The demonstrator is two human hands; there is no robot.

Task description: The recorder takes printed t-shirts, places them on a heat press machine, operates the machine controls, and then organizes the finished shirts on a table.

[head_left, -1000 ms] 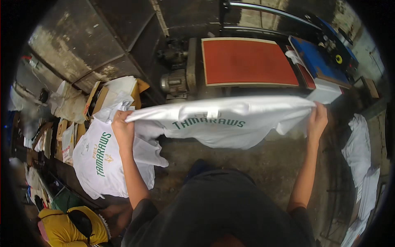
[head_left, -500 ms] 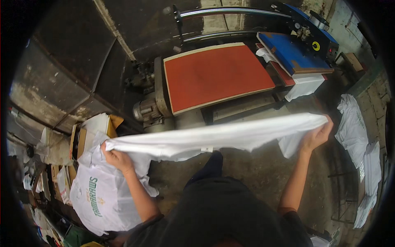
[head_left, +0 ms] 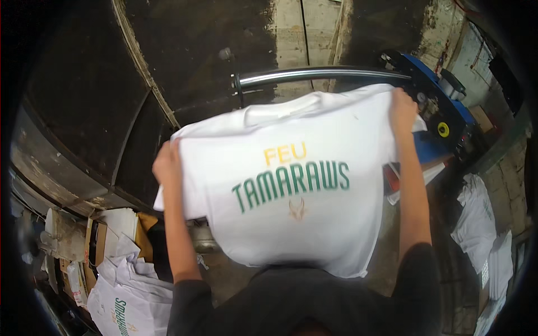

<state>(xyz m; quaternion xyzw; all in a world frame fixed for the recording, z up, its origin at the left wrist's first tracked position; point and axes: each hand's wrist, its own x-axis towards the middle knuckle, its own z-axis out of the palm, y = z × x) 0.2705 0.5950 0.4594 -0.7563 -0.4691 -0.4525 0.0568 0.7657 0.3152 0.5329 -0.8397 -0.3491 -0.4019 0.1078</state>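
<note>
A white T-shirt hangs spread between my two raised hands, its printed front facing me, with yellow and green lettering and a small emblem. My left hand pinches it at the left shoulder and sleeve. At the opposite shoulder my right hand grips the cloth, fingers closed. The collar sits at the top, between the hands. Behind the shirt, the red platen of the press is mostly hidden; part of the blue heat-press plate shows beyond my right forearm.
A metal rail runs across the back to the press head with its yellow knob. More printed white shirts are heaped at lower left beside cardboard boxes. White garments hang at the right. A dark wall stands behind.
Both hands have risen away from me. The shirt, stretched as a narrow folded band before, now hangs open with its print showing, covering the red platen.
</note>
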